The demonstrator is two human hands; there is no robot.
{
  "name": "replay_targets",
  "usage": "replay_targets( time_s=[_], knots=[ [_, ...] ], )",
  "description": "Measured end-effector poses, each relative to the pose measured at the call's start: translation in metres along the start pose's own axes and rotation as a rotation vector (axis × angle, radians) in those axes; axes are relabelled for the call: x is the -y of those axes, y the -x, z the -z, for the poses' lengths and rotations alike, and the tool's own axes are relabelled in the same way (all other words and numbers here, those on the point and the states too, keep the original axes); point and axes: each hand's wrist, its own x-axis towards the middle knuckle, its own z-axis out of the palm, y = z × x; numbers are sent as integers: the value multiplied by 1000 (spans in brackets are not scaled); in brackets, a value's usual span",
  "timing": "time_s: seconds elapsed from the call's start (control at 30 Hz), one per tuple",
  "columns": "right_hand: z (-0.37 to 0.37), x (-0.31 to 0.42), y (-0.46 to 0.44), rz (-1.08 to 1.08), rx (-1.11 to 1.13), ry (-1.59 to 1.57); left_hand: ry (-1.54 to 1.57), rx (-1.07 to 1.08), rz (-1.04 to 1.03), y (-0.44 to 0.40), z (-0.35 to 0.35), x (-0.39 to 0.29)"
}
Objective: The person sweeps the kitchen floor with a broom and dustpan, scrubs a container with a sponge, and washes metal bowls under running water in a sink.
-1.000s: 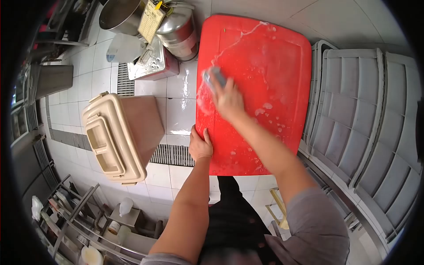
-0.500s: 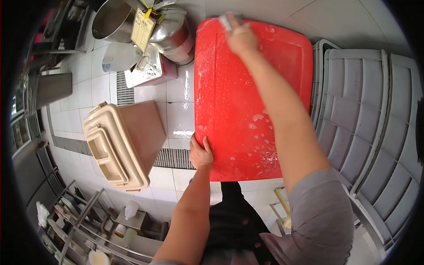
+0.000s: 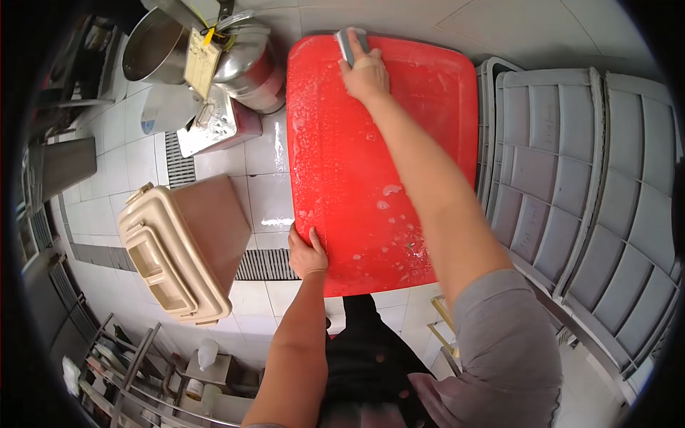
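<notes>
A large red plastic container lies in front of me, its broad face wet with suds and droplets. My right hand is stretched out to its far edge, closed around a grey scrub brush that rests on the red surface; the brush's underside is hidden. On the near left edge, my left hand grips the red container, thumb on the face and fingers over the side.
A beige lidded bin stands at left on the tiled floor, near a drain grate. Steel pots and a red-sided tin sit at upper left. Grey crates line the right, and a metal rack is at lower left.
The right hand and brush have shifted slightly left and nearer along the red container's far edge. My left hand keeps its hold. The whole view has shifted a little.
</notes>
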Motion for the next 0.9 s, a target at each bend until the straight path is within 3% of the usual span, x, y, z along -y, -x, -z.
replay_targets(
  time_s=[0.03, 0.1, 0.17, 0.23, 0.3, 0.43, 0.53, 0.57, 0.67, 0.7, 0.77, 0.83, 0.9],
  knots=[
    [5, -17, -3, 145, 45, 2, 3, -7, -4, -2, 0, 1],
    [18, -97, -18, 90, -59, 68, 4, 13, 7, -5, 3, -3],
    [59, -154, -16, -248, -133, 68, 8, 22, 17, -2, 2, -2],
    [87, -164, 4, -338, -149, 194, -7, 17, 17, 0, 2, 0],
    [73, -172, 58, -138, -154, 210, -4, 18, 12, -2, 3, -6],
    [46, -135, 205, 204, 162, 73, -25, -7, 3, 1, 5, 0],
    [38, -144, 143, 251, -147, 77, -3, 51, 55, -1, 11, -15],
    [44, -143, 107, 133, -76, 48, -7, 25, 35, -3, 8, -14],
    [52, -108, 11, -130, -195, 92, -25, -16, 0, 2, 3, -5],
    [38, -98, 7, -81, -212, 76, -24, -8, 0, 1, 3, -5],
    [15, -75, 29, 65, -206, 68, -16, 3, -1, 1, 2, -8],
    [12, -62, 97, 215, -35, 2, -19, 9, -4, -1, 1, -5],
    [19, -86, 149, 223, 49, -7, -31, 11, -2, -2, -3, -1]
  ],
)
